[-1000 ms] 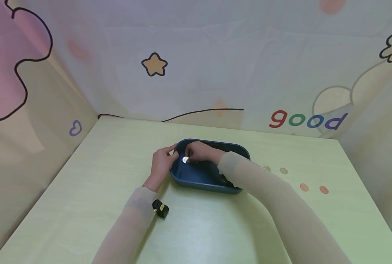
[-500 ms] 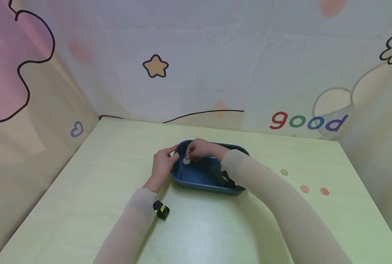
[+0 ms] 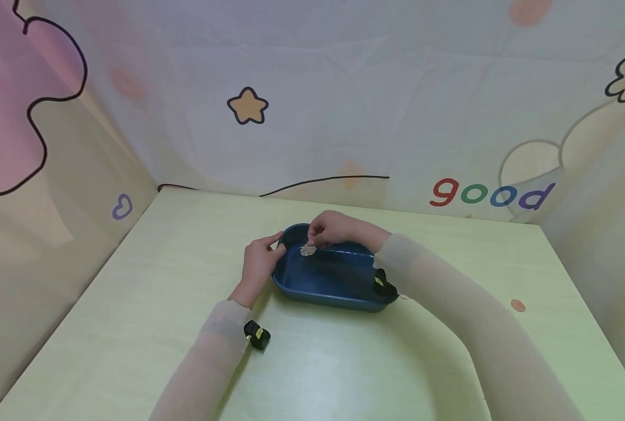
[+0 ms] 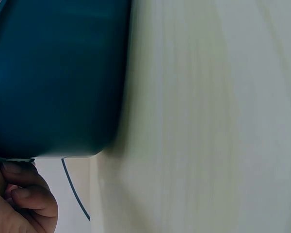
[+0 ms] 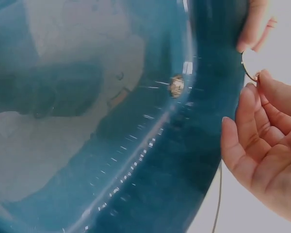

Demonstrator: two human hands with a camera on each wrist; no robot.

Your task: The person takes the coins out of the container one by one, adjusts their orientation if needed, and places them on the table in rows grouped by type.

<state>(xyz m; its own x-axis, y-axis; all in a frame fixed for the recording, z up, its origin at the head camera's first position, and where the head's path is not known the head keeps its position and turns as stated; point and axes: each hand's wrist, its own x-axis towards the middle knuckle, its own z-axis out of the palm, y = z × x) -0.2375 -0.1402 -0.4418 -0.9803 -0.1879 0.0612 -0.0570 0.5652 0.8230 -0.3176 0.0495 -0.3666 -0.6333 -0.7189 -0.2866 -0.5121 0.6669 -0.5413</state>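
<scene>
A dark blue oblong tray (image 3: 323, 302) with rounded corners sits mid-table. My left hand (image 3: 259, 260) grips its left end, thumb at the rim. In the left wrist view, curled fingers (image 4: 36, 194) show against the end of the tray (image 4: 58, 87). Over the tray's far left part, my right hand (image 3: 333, 228) pinches a shiny silvery coin (image 3: 308, 250) by its edge. The right wrist view shows the coin (image 5: 249, 67) nearly edge-on at the thumb of the right hand (image 5: 269, 141). A small bright golden spot (image 5: 176, 86) shows on the tray's inner side.
A copper-coloured coin (image 3: 518, 305) lies on the table (image 3: 149, 304) at the right. Part of another coin (image 3: 404, 296) peeks out beside the right sleeve (image 3: 449, 298), which covers the table there. A printed cloth (image 3: 317, 117) stands behind.
The right hand has moved right and slightly away from the body, carrying the coin from the tray's left end. Its sleeve now hides coins that showed before. The left hand stays put.
</scene>
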